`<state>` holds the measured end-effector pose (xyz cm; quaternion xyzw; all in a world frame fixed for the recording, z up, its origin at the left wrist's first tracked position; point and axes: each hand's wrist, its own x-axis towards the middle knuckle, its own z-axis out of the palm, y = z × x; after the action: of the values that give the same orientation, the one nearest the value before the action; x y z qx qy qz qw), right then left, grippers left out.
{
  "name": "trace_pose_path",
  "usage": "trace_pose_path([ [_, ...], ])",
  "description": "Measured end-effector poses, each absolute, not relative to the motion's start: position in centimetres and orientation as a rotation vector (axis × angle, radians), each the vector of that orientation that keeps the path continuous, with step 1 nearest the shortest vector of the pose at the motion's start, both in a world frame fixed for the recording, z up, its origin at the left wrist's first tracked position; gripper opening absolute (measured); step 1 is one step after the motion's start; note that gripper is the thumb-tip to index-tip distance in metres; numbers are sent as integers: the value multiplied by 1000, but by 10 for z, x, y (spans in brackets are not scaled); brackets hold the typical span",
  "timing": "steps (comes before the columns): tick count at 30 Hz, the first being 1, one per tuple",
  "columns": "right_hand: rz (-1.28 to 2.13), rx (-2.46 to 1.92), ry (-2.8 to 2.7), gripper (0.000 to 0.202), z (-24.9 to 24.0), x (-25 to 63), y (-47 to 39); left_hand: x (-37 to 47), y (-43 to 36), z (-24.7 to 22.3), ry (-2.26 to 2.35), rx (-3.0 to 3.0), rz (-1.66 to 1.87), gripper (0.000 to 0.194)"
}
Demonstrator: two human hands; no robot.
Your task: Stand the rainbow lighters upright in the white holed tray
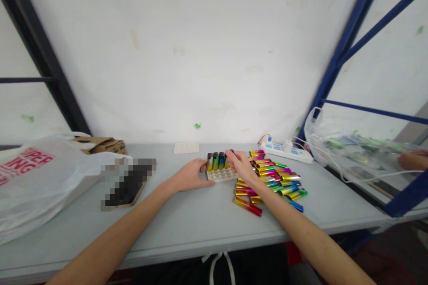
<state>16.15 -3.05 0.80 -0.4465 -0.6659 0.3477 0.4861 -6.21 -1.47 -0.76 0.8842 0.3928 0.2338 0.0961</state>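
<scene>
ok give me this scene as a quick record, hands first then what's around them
left hand: holds the left end of a pale tray
right hand: at the row's right end; anything pinched is mostly hidden
row: dark-topped shiny tubes upright in the tray
pile: loose shiny tubes, many colours, right of the tray
second tray: farther back
power strip: behind the pile

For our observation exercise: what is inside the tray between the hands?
Shiny black-topped cylinders stand along the far edge of the tray. The right hand hides its far right corner.
</scene>
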Motion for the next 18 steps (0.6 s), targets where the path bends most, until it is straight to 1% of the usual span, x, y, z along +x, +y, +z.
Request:
trace_pose_path([
  [3, 562, -1202, -1673, 47, 5, 160, -29, -63, -14, -8, 1177, 2617, 665, 48],
  [5, 493, -1228, -1703, 44, 4, 159, -29, -63, -13, -8, 1188, 2612, 652, 49],
  [9, 476, -1213, -1734, 41, 2, 157, -29, -63, -13, -8, 1191, 2610, 649, 49],
  [15, 518, -1162, -1767, 49, 0, 157, -29, -62, -15, -5, 1187, 2611, 657, 48],
  [18, 501, -1162, -1773, 49, -1, 158, -29, -62, -15, -5, 1183, 2619, 653, 48],
])
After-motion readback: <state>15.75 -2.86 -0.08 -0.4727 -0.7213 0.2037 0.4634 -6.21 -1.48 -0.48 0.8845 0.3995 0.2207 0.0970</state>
